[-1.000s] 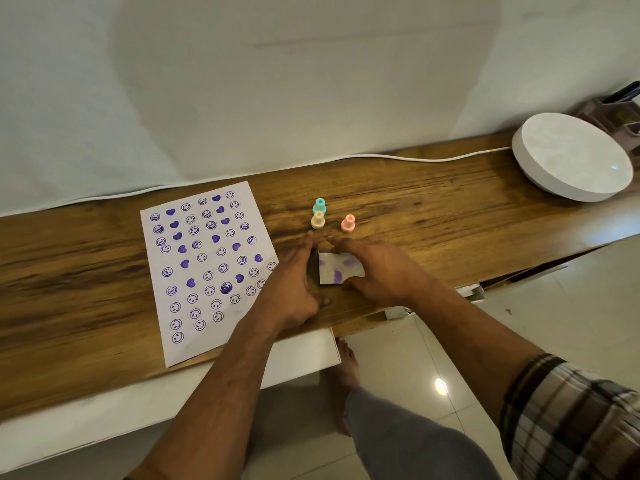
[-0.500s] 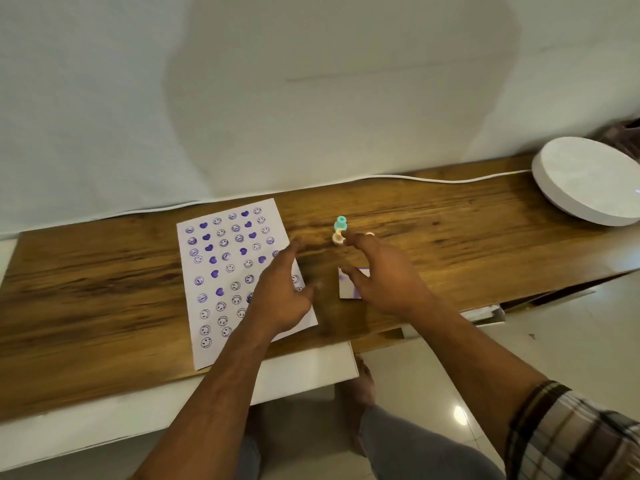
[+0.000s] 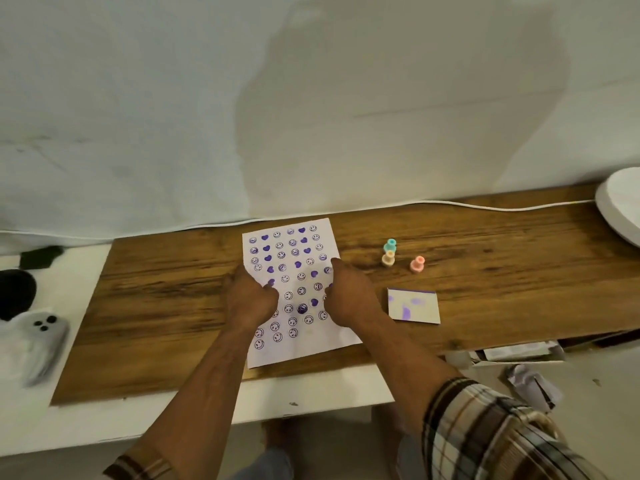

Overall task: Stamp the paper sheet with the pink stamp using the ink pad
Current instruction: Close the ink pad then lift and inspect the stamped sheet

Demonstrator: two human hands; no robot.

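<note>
The white paper sheet (image 3: 294,351), covered with purple smiley and heart prints, lies on the wooden tabletop (image 3: 166,299). My left hand (image 3: 251,301) sits on its left edge with fingers curled. My right hand (image 3: 349,297) presses on its right edge, index finger pointing forward. Both hands hold the sheet. The pink stamp (image 3: 417,265) stands upright to the right of the sheet, untouched. The square ink pad (image 3: 414,306), white with purple smudges, lies just in front of the stamp, apart from my right hand.
A teal stamp (image 3: 390,243) stands stacked on a beige stamp (image 3: 388,259) left of the pink one. A white round object (image 3: 620,209) sits at the far right, and a white cable (image 3: 485,205) runs along the wall. At the left lie a black object (image 3: 15,292) and a white phone (image 3: 38,329).
Both hands left the ink pad and moved left onto the paper sheet. The right hand passed the stamps without taking one. The view has swung left.
</note>
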